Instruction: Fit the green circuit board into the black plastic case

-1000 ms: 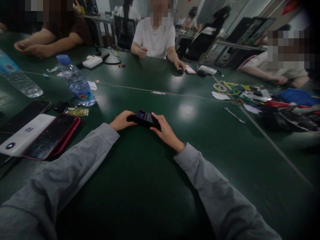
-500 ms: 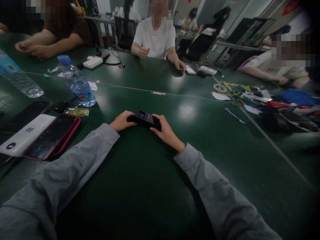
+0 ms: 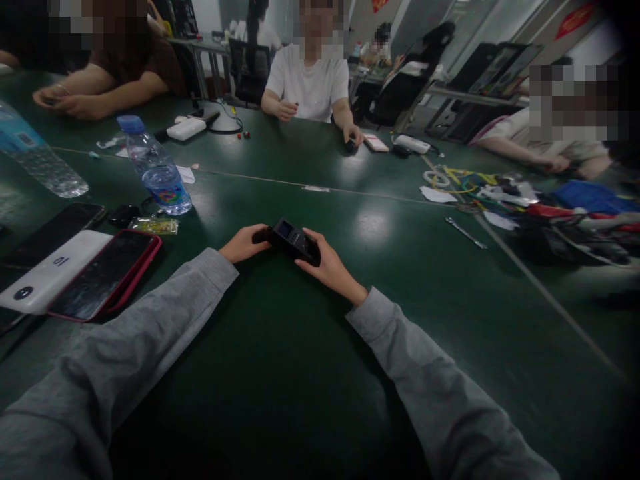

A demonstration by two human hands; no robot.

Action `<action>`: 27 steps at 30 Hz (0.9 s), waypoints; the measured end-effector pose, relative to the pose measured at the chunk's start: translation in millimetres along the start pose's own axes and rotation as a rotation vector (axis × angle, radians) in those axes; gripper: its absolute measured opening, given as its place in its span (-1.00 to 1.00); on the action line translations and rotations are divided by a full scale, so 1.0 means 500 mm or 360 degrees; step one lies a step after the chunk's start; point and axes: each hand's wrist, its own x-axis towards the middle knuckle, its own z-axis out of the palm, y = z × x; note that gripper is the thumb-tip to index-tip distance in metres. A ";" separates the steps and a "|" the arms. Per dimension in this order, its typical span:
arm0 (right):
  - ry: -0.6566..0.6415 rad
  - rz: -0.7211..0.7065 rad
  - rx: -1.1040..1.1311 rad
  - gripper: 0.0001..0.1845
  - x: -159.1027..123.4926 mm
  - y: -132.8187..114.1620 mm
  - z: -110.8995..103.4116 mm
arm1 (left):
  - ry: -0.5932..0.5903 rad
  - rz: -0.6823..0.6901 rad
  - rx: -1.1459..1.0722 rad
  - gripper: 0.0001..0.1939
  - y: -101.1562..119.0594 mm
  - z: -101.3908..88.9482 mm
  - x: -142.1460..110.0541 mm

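Head view: your left hand (image 3: 243,245) and right hand (image 3: 331,263) hold the black device (image 3: 294,241) between them, in front of you over the green table (image 3: 250,347). Your left fingers close on its narrow dark end; your right thumb and fingers clasp the opposite end. Its small screen and buttons face up, between the hands. Whether its underside touches the table, you can't tell from here. It looks light and stiff, likely hard plastic, so it shouldn't bend under your fingers, though a smooth shell might slip a little. The screen seems the fragile part; the two ends are the places to take hold, with light pressure and your thumbs off the glass and buttons. To your left are a bottle (image 3: 163,177) and a phone (image 3: 103,273); to your right, a wrench (image 3: 466,233) lies well apart from the device.
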 end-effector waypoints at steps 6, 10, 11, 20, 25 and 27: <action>0.0000 0.0006 -0.0016 -0.10 -0.001 0.001 0.001 | 0.0034 -0.0053 -0.0111 -0.59 0.006 0.009 0.002; 0.0145 0.0036 -0.0057 -0.05 0.001 -0.015 0.028 | 0.0290 -0.0101 -0.0616 -0.42 0.025 0.057 0.005; 0.0197 0.0042 -0.0074 -0.06 0.002 -0.023 0.040 | 0.0374 -0.0163 -0.0772 -0.39 0.034 0.074 0.004; 0.0325 0.0167 -0.0287 0.11 0.003 -0.066 0.110 | 0.0083 -0.0590 -0.1511 -0.39 0.116 0.149 -0.023; 0.0334 0.0116 -0.0420 0.11 0.003 -0.057 0.108 | 0.0059 -0.0638 -0.1536 -0.27 0.115 0.131 -0.026; 0.0338 0.0104 -0.0427 0.10 0.002 -0.056 0.108 | 0.0049 -0.0607 -0.1469 -0.14 0.114 0.130 -0.027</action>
